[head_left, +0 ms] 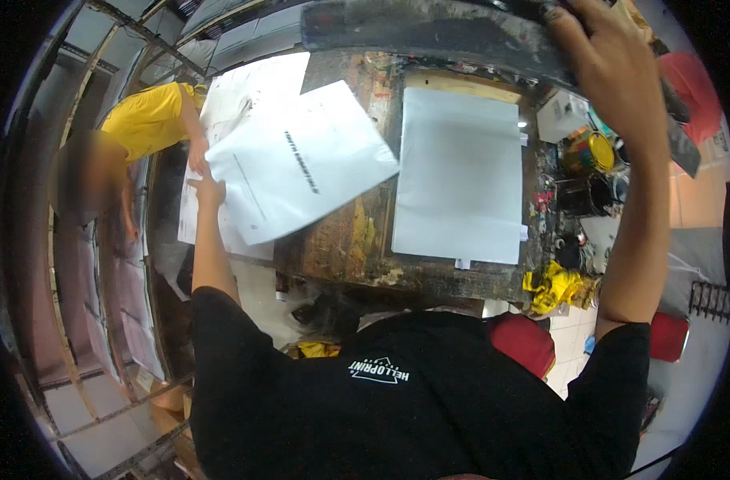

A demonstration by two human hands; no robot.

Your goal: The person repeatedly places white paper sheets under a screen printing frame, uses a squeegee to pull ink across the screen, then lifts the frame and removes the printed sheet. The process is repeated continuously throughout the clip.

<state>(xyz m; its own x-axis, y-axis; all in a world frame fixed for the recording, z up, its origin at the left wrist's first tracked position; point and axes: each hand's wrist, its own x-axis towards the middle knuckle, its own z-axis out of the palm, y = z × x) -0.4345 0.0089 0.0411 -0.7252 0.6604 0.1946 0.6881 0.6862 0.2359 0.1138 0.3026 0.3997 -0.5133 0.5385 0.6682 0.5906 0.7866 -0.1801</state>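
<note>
My left hand [210,190] pinches the left edge of a white sheet [313,160] with dark print, tilted over the left part of the table. A co-worker's hand [197,156] is close beside mine, at the same edge. Raised at the far side is a dark, ink-stained screen-printing frame [429,32]; my right hand [609,72] grips its right end, with the fingertips partly cut off by the picture's top. Between my arms, a plain white sheet [461,172] lies flat on the table, small white tabs along its right and near edges.
The worn table [333,256] is smeared with paint. More white sheets [257,84] lie at its left, by a co-worker in a yellow shirt [145,120]. On the right stand a yellow-lidded can [598,152] and dark pots [582,196], with a crumpled yellow cloth [558,286] nearer me.
</note>
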